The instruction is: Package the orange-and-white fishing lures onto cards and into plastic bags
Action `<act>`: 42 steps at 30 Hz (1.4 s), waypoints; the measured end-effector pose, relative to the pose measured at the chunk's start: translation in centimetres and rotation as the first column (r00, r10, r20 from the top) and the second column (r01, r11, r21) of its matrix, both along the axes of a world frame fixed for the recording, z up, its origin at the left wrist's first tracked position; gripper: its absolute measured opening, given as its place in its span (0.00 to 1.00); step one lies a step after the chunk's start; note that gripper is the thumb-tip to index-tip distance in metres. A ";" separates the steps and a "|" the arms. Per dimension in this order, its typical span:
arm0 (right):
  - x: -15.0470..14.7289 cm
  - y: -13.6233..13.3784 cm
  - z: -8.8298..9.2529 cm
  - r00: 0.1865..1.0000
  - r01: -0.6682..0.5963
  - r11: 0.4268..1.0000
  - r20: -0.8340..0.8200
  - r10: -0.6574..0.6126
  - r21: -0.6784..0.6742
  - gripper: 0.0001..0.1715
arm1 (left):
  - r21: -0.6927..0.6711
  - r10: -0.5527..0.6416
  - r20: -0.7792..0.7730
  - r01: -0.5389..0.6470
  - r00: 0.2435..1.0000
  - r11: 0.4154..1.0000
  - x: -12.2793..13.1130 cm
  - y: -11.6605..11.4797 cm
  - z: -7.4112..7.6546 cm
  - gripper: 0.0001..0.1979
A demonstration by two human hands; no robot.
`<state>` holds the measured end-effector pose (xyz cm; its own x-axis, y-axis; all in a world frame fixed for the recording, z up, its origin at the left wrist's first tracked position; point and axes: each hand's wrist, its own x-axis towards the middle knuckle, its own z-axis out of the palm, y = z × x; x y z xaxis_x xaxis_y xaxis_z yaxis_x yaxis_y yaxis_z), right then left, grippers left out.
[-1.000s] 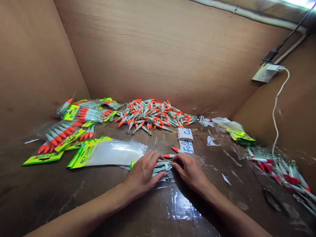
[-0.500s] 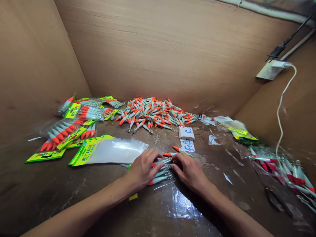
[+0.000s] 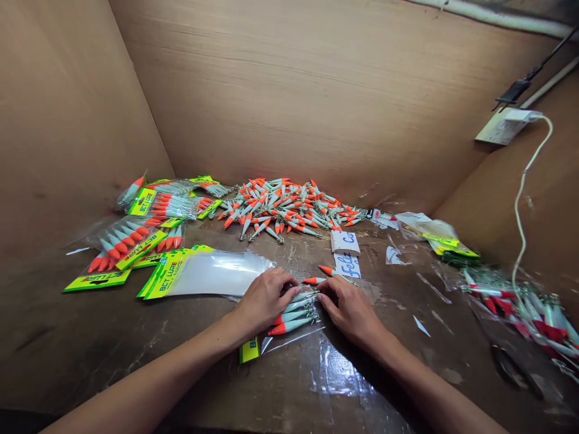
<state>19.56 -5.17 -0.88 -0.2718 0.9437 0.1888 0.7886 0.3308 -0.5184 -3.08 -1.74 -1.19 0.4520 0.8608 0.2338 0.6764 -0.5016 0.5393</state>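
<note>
My left hand (image 3: 268,296) is closed over a clear plastic bag (image 3: 289,342), thumb and fingers around a grey-and-orange fishing lure (image 3: 304,296). My right hand (image 3: 351,306) pinches at that lure's hooked end, by the bag's right edge. Several more lures lie side by side in the bag below my left thumb, orange tips left and hooks right. The bag's yellow-green header shows under my left wrist. Two loose lures (image 3: 326,271) lie just beyond my right fingertips. My hands partly hide the bag's upper part.
Behind is a heap of lures (image 3: 280,208). Flat bags (image 3: 221,274) are stacked left of my hands, with filled packs (image 3: 131,238) beyond. Lettered card pieces (image 3: 346,256) lie centre right. At right are red-and-white lures (image 3: 534,310), black-handled pliers (image 3: 511,364) and a white cable (image 3: 520,205).
More of the bag and its yellow header now shows below my left hand. Both hands stay close around the lure, and the view has shifted slightly.
</note>
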 end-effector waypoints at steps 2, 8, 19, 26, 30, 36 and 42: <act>0.0 0.0 0.1 1.000 0.003 1.000 0.007 -0.003 0.002 0.05 | -0.007 0.015 0.004 -0.015 1.000 1.000 0.2 0.1 0.1 0.10; -0.1 -0.1 0.1 1.000 0.010 1.000 -0.016 -0.009 0.009 0.04 | -0.093 0.021 0.047 -0.017 0.999 0.996 0.5 0.1 0.5 0.09; 0.1 -0.2 0.0 1.000 0.027 1.000 0.003 -0.027 0.005 0.06 | -0.144 0.027 0.092 -0.013 0.995 0.989 0.4 0.0 0.7 0.08; -0.2 0.0 0.0 1.000 0.028 0.999 -0.013 -0.028 -0.028 0.08 | -0.137 0.017 0.127 0.001 0.992 0.991 0.5 -0.1 0.8 0.09; 0.0 0.1 0.2 0.999 0.026 0.999 -0.035 -0.027 -0.038 0.09 | -0.155 0.004 0.127 0.016 0.992 0.988 0.5 -0.1 1.0 0.10; 0.1 0.2 0.4 0.997 0.048 0.999 -0.058 -0.049 -0.021 0.08 | -0.141 -0.002 0.125 0.019 0.992 0.990 0.6 -0.1 0.8 0.10; -0.4 0.1 0.0 0.997 0.057 0.998 -0.059 -0.059 -0.030 0.09 | -0.136 0.012 0.170 0.011 0.985 0.991 0.8 -0.1 0.3 0.09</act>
<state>19.17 -5.04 -0.85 -0.2055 0.9627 0.1760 0.7733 0.2700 -0.5737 -2.29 -1.85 -0.90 0.4152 0.8902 0.1876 0.5691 -0.4150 0.7098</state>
